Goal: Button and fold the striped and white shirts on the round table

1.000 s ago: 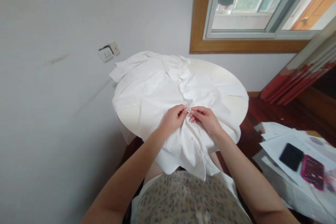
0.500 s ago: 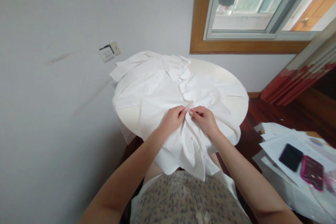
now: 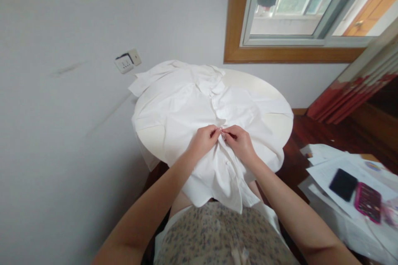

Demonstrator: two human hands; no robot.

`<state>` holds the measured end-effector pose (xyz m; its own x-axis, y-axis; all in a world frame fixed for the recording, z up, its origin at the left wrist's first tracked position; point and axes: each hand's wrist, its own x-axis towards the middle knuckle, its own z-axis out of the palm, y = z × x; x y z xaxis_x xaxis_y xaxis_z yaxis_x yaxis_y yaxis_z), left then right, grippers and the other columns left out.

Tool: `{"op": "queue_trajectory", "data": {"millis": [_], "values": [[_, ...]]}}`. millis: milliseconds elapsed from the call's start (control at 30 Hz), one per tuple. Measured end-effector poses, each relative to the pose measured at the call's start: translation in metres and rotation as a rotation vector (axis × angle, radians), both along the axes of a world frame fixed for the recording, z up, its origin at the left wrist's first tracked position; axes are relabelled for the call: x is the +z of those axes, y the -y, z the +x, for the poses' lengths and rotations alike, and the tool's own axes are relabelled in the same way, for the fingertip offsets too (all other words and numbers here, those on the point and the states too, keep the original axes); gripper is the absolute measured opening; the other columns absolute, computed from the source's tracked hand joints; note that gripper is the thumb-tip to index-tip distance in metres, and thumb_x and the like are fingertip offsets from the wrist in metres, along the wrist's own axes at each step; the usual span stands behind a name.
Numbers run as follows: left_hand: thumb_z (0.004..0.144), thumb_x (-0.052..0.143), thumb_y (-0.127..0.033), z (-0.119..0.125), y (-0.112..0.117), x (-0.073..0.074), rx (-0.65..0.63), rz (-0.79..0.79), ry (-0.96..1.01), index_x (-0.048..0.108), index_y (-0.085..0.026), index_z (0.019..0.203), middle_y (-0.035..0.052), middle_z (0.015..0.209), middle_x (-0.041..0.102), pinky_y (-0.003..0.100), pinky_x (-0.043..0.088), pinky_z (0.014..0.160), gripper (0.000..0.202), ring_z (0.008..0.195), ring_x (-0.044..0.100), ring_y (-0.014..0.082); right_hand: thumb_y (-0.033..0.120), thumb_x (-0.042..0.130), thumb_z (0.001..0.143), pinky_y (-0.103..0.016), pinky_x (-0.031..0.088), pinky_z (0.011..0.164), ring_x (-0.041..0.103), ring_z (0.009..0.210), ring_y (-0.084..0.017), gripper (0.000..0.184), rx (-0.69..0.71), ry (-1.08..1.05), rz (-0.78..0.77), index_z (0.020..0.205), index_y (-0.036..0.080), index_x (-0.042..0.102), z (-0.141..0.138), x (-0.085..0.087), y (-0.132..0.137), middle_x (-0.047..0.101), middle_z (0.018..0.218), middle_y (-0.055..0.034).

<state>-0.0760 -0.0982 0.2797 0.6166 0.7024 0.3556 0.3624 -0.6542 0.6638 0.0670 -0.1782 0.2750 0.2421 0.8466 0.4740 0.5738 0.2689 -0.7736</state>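
A white button-up shirt (image 3: 186, 107) lies spread over a round cream table (image 3: 275, 130), its collar toward the wall and its hem hanging over the near edge by my lap. My left hand (image 3: 205, 138) pinches the front edge of the shirt between thumb and fingers. Close against it, my right hand (image 3: 239, 140) pinches the same front placket from the other side. The fingertips nearly meet, and whatever button lies between them is too small to make out. Below the hands the fabric gathers into folds, with a button visible lower on the placket.
A wall with a socket (image 3: 124, 64) stands behind and to the left. A wood-framed window (image 3: 295, 54) is at the upper right, beside a red and cream curtain (image 3: 351, 91). At right, papers (image 3: 323, 169), a black flat object (image 3: 343, 184) and a pink-cased phone (image 3: 368, 202) lie on a white-covered surface.
Both hands keep their pinch on the shirt front, and the right fingers have shifted slightly closer to the left ones. The whole view has moved a little.
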Motion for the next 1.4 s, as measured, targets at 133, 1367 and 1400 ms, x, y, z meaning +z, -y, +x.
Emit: {"op": "queue_trajectory", "data": {"millis": [133, 1367, 1400], "values": [[0.093, 0.041, -0.037, 0.000, 0.000, 0.000, 0.020, 0.023, -0.017, 0.058, -0.016, 0.072, -0.0001, 0.065, 0.056, 0.021, 0.034, 0.060, 0.034, 0.061, 0.048, 0.0105, 0.027, 0.054, 0.087, -0.029, 0.047, 0.077, 0.061, 0.083, -0.017, 0.020, 0.024, 0.008, -0.004, 0.094, 0.020, 0.072, 0.001, -0.001, 0.001, 0.068, 0.086, -0.0059], [0.079, 0.058, -0.039, -0.005, -0.016, 0.002, -0.186, -0.848, 0.220, 0.053, -0.016, 0.070, -0.0066, 0.050, 0.035, 0.021, 0.022, 0.043, 0.025, 0.042, 0.031, 0.0048, 0.018, 0.050, 0.085, -0.029, 0.050, 0.076, 0.060, 0.082, -0.017, 0.022, -0.001, 0.093, 0.014, 0.094, 0.020, 0.070, -0.008, 0.004, 0.009, 0.065, 0.089, -0.0066], [0.079, 0.059, -0.038, -0.005, -0.016, 0.002, -0.192, -0.860, 0.220, 0.053, -0.015, 0.071, -0.0064, 0.051, 0.035, 0.021, 0.022, 0.043, 0.025, 0.042, 0.031, 0.0045, 0.018, 0.050, 0.085, -0.029, 0.050, 0.076, 0.060, 0.082, -0.017, 0.021, -0.008, 0.082, 0.009, 0.094, 0.020, 0.070, -0.009, 0.004, 0.009, 0.065, 0.089, -0.0067]]}}
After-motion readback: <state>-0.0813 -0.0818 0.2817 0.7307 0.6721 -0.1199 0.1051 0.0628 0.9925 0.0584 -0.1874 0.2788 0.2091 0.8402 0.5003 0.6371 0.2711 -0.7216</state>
